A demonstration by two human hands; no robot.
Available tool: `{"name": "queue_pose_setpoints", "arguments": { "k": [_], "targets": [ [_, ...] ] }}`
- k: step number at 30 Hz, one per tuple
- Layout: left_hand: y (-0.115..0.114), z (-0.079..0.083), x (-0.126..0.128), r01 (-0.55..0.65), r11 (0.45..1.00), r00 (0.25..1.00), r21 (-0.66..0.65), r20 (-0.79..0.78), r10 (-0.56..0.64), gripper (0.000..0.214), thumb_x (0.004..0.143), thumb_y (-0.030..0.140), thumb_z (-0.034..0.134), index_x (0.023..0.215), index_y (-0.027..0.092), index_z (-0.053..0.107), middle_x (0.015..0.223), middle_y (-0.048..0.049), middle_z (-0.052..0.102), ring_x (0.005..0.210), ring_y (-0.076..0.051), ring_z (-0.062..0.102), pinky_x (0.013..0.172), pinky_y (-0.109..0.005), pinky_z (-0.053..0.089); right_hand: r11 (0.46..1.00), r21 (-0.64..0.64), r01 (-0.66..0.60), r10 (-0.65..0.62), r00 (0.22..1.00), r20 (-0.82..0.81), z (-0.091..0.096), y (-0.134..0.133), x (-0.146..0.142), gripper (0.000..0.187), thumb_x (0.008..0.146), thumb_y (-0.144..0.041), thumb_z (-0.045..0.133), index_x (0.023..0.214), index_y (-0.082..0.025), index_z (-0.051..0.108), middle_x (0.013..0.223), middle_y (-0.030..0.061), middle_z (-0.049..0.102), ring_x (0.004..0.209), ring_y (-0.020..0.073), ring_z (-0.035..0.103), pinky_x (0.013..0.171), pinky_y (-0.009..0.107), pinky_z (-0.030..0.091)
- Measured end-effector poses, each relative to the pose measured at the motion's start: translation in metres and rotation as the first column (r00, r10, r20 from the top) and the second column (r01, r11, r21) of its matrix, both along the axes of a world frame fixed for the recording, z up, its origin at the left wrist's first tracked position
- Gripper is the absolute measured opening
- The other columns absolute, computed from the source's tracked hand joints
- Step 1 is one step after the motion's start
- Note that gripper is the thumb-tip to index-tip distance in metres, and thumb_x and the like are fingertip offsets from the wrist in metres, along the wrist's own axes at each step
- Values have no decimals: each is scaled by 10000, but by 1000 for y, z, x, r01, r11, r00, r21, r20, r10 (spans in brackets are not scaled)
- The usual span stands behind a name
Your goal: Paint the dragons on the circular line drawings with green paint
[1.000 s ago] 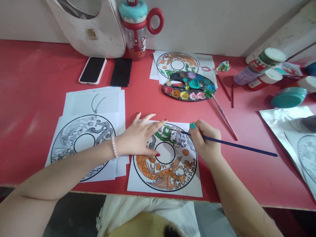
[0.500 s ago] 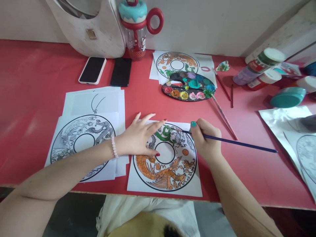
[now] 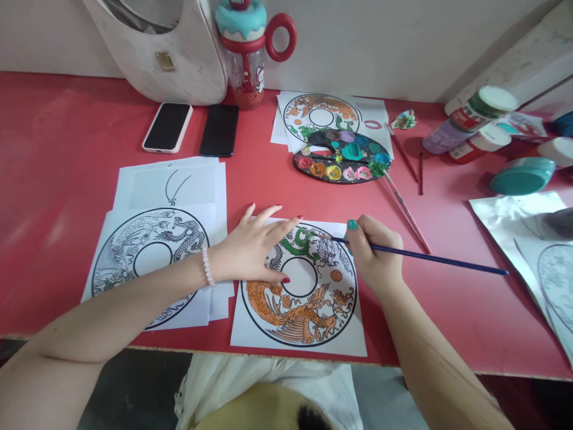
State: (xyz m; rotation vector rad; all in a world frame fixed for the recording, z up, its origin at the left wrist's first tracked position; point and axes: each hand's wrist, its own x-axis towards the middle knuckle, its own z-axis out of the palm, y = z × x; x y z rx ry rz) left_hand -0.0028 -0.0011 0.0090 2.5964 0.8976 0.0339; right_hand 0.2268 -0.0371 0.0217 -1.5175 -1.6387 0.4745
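1 red worktop [image 3: 268, 185], beneath both hands, carrying the items below.

1 white bag [image 3: 179, 77], beyond the left hand, well apart; little hazard.

1 pile of printed sheets [image 3: 153, 261], left of the left hand, below its forearm; a sweep of that arm could drag it askew.

1 drawing sheet [image 3: 299, 280], under the left hand, its right edge beside the right hand; part orange, part green. Likely to slip should the left hand ease its press; green paint, if wet, could smear under those fingers. Dampness cannot be told.

1 paint palette [image 3: 341, 180], beyond both hands.

2 hands, apart: left hand [image 3: 250, 251] splayed flat, grasping nothing, some fingertips past the sheet's upper edge; right hand [image 3: 378, 251] closed about a handle.

1 blue paintbrush [image 3: 425, 258], in the right hand, tip near the green figure; contact cannot be told. A wobble or overloaded bristles could carry colour across the lines.

1 pale-handled brush [image 3: 407, 212], beyond the right hand, head on the palette, handle jutting out; a knock could flick green paint.

1 bead bracelet [image 3: 208, 267], on the left wrist.
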Motion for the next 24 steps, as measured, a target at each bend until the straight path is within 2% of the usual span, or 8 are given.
{"name": "queue_pose_setpoints", "arguments": {
  "k": [5,10,14,21,24],
  "targets": [
    [0,0,0,1,1000,1000,0,14,-1,1103,715,647,664,1506,210,31,1481,-155,347,1412,-369,124,1072,-666,62,992,-16,-123,123,992,9,2,-3,0,368,848,-201,457,536,-207,262,435,-60,310,414,57,267,411,217,221],
    [0,0,1,1,1000,1000,11,3,-1,1089,713,646,667,1502,204,59,1483,-165,341,1411,-367,127,1077,-658,71,1000,15,-25,25,1000,3,2,-1,-1,384,861,-212,458,539,-208,248,441,-64,280,418,58,245,418,226,212],
    [0,0,0,5,1000,1000,16,0,-5,1080,717,683,639,1499,197,75,1485,-183,328,1413,-366,121,1075,-662,68,999,-4,32,-32,999,5,1,-1,1,382,867,-223,468,530,-210,288,432,-58,315,411,66,283,420,234,224],
    [0,1,-1,1,1000,1000,5,6,-1,1074,720,651,660,1498,198,74,1487,-172,330,1416,-356,120,1074,-663,68,997,5,-81,81,997,4,2,-3,1,375,855,-202,456,531,-209,268,430,-64,303,405,60,261,420,231,216],
    [0,1,-1,1,1000,1000,3,7,-1,1076,716,653,660,1498,203,75,1484,-177,332,1416,-359,118,1075,-660,66,999,5,-37,37,999,14,1,-2,0,377,853,-194,458,534,-208,260,435,-63,295,410,61,257,421,232,216]
  ]
}}
